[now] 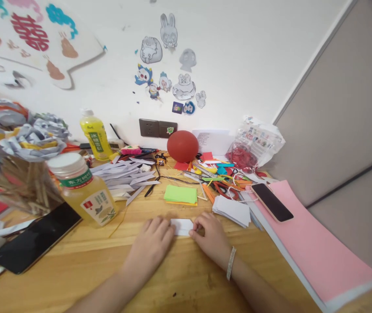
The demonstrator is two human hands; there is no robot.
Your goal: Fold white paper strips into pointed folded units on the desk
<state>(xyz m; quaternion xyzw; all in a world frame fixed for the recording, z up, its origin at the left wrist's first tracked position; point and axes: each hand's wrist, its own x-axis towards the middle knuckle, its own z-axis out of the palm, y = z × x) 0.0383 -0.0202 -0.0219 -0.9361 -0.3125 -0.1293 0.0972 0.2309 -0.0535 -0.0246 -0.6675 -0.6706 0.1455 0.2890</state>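
A small piece of white paper [182, 227] lies on the wooden table between my two hands, its right corners slanted. My left hand [155, 239] is closed at its left end, fingers curled and thumb against the paper. At the other end, my right hand [209, 234] pinches the edge between thumb and index finger; a beaded bracelet circles that wrist. Just beyond the paper sits a stack of green paper slips [181, 194], with yellow ones beneath. To the right of it is a stack of white paper slips [231, 211].
Folded white paper strips [130, 176], scissors and coloured scraps crowd the back, near a red balloon [182, 146]. Drink bottles [89, 195] and a dark tablet-like device [38, 237] stand left. A phone [272, 202] rests on pink paper [323, 248] at right.
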